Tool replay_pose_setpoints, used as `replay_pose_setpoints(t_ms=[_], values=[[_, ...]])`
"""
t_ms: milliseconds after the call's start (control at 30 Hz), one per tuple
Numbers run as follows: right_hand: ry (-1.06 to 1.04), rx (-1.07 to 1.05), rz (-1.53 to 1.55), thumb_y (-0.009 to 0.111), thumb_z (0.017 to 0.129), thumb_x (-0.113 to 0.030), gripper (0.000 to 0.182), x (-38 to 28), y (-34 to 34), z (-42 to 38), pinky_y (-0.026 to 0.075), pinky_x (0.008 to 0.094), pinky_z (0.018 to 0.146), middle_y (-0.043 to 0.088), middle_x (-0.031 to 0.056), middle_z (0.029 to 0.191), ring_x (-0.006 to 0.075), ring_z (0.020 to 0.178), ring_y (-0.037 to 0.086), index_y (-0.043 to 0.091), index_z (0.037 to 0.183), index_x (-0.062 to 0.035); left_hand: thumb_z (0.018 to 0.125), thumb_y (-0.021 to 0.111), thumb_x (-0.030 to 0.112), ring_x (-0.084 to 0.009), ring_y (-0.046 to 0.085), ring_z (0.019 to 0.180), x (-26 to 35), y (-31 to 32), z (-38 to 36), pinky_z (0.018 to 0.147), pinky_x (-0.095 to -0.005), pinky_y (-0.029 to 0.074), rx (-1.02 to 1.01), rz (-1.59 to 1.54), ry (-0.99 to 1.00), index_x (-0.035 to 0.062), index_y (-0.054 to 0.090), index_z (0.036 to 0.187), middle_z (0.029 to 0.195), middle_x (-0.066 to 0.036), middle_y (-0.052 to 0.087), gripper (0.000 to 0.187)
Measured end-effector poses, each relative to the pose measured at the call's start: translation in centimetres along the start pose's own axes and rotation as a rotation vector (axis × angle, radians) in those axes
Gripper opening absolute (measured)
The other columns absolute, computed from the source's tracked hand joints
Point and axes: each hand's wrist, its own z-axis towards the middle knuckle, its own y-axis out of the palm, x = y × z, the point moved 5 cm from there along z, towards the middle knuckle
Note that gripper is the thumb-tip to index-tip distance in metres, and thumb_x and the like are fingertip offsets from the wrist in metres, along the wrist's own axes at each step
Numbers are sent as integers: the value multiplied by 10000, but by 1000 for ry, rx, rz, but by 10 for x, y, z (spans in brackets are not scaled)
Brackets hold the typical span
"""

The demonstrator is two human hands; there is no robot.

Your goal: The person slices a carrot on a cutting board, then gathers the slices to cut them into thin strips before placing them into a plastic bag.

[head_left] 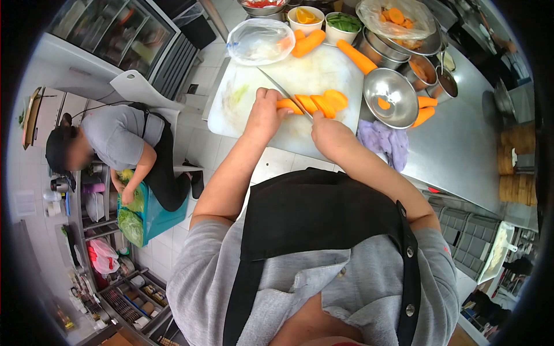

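Toward the cutting board's [225,115] near edge, the right hand [334,137] is closed round the knife [276,83], and the left hand [265,114] clamps the carrot [287,104], whose slices [328,104] fan toward the right edge. It should be light, stiff, slick where cut, best held by its uncut end, fingertips tucked back. Peeled carrots [309,44] lie at the far edge.

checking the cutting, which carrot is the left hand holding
The partly sliced carrot on the cutting board: the left hand steadies it, with the knife and cut slices right beside it. The other carrots lie farther off, untouched.
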Motion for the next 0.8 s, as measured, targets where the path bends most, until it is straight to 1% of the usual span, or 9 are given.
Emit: replay_pose_setpoints(t_ms=[67, 167, 267, 367, 567, 800], values=[[-6, 4, 4, 429, 894, -83, 204, 0, -1, -2, 510, 519, 729, 666, 270, 890, 415, 834, 665, 487, 1048, 37, 726, 817, 113, -354, 582, 947, -6, 4, 1, 841, -393, 504, -9, 27, 24, 38, 558, 1034, 1046, -184, 529, 410], [-16, 19, 13, 445, 891, -83, 197, 0, -5, -8, 508, 522, 724, 664, 268, 875, 418, 819, 662, 483, 1042, 37, 733, 818, 131, -344, 600, 923, -7, 4, 1, 834, -388, 510, -6, 10, -28, 51, 566, 1021, 1040, -185, 531, 391], [-27, 35, 15, 452, 890, -79, 183, -1, -10, -13, 510, 521, 713, 661, 262, 856, 420, 802, 659, 477, 1026, 42, 747, 811, 147, -345, 613, 885, -8, 4, 2, 824, -384, 516, -54, 0, -109, 66, 566, 1023, 1035, -184, 534, 378], [-79, 116, 36, 473, 921, -122, 170, 2, -9, -17, 498, 529, 666, 633, 261, 763, 436, 733, 637, 460, 975, 39, 753, 809, 161, -344, 622, 867, -9, 3, 4, 824, -384, 518, -69, 4, -98, 69, 564, 1020, 1033, -179, 537, 374], [-84, 114, -4, 475, 921, -115, 167, 1, -9, -20, 501, 531, 636, 635, 261, 757, 433, 704, 639, 457, 978, 41, 749, 810, 166, -344, 622, 876, -7, 4, 4, 824, -387, 519, -70, 1, -107, 72, 564, 1024, 1039, -177, 540, 381], [-95, 87, -14, 478, 903, -92, 163, -2, -11, -19, 509, 522, 643, 633, 261, 732, 424, 707, 647, 464, 979, 52, 747, 808, 159, -342, 622, 871, -6, 3, 5, 809, -388, 523, -60, -2, -98, 74, 573, 1017, 1027, -171, 546, 368]])
